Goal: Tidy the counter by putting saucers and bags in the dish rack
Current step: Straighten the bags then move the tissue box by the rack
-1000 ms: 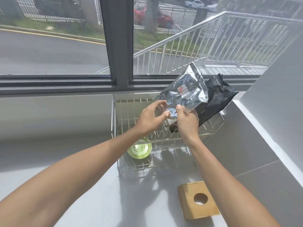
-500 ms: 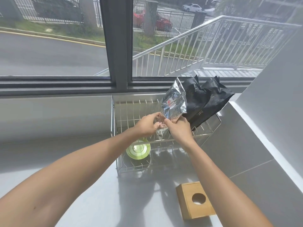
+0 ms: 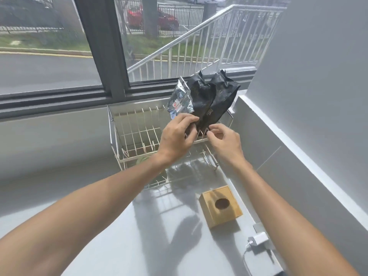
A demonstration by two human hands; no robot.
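A wire dish rack [image 3: 137,126] stands on the grey counter [image 3: 111,246] under the window. A silver foil bag [image 3: 180,101] stands upright in the rack's right part, leaning against two black bags [image 3: 214,98]. My left hand [image 3: 176,137] pinches the silver bag's lower edge, where it meets the black bags. My right hand [image 3: 225,141] hovers just right of it at the rack's rim, fingers loosely curled and holding nothing. A green saucer [image 3: 141,160] lies in the rack's lower tier, mostly hidden behind my left forearm.
A wooden box [image 3: 221,206] with a round hole sits on the counter in front of the rack. A white plug with its cable [image 3: 257,240] lies near the right edge. A grey wall [image 3: 318,116] rises at right.
The silver bag went down from mid-air into the rack and now stands beside the black bags. My right hand has let go of it; the view tilted down.
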